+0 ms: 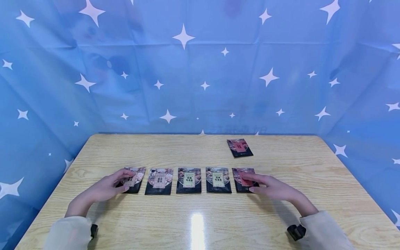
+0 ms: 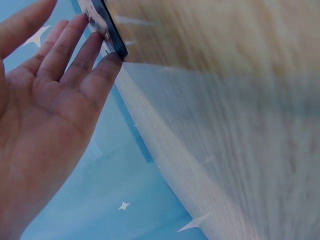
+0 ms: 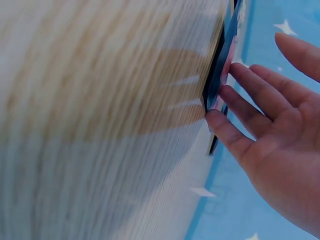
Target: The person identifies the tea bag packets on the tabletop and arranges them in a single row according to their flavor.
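Small dark tea sachets lie in a row across the table. My left hand (image 1: 105, 186) rests its fingertips on the leftmost, pink-labelled sachet (image 1: 139, 176), fingers extended and thumb apart in the left wrist view. At the row's right end, my right hand (image 1: 276, 188) touches a red-labelled sachet (image 1: 242, 186) with fairly straight fingers. Between the hands lie another pink-labelled sachet (image 1: 158, 181) and two green-labelled ones, a left one (image 1: 189, 180) and a right one (image 1: 218, 180). The fingers partly cover both end sachets.
A second red-labelled sachet (image 1: 240, 148) lies slightly turned, farther back on the wooden table (image 1: 175, 151). Behind the table hangs a blue cloth (image 1: 215, 93) with white stars. Light glares off the tabletop near the front middle.
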Motion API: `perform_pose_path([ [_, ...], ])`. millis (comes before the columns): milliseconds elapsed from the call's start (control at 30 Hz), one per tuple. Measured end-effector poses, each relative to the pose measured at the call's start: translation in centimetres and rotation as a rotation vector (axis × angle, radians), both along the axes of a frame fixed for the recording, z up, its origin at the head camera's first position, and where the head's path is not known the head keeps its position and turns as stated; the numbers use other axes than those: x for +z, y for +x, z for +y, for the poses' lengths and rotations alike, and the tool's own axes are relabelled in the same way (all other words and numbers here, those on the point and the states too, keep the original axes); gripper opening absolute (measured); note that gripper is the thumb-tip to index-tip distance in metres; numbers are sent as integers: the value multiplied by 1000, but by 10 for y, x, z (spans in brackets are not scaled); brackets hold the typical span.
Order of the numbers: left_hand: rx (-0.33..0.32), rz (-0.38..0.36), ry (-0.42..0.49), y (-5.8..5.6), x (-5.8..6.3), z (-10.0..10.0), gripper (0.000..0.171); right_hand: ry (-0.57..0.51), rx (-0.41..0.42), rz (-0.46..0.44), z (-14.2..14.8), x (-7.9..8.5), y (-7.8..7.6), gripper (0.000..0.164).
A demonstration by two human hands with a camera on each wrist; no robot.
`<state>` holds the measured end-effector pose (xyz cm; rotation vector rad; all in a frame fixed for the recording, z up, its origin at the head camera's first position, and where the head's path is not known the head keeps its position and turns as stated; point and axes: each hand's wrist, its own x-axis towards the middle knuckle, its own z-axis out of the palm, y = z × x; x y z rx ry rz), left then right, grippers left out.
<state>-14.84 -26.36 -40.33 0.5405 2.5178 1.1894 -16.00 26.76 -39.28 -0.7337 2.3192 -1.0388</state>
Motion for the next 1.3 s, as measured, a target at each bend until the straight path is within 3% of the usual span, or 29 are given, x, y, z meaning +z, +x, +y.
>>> perform_pose_path([
  [633,-7,-14,4,-1,1,0,39,35,-33,62,9,14,-8,48],
  [1300,-3,-30,2,-2,0,-1,39,93,-140,82,5,20,-62,53],
])
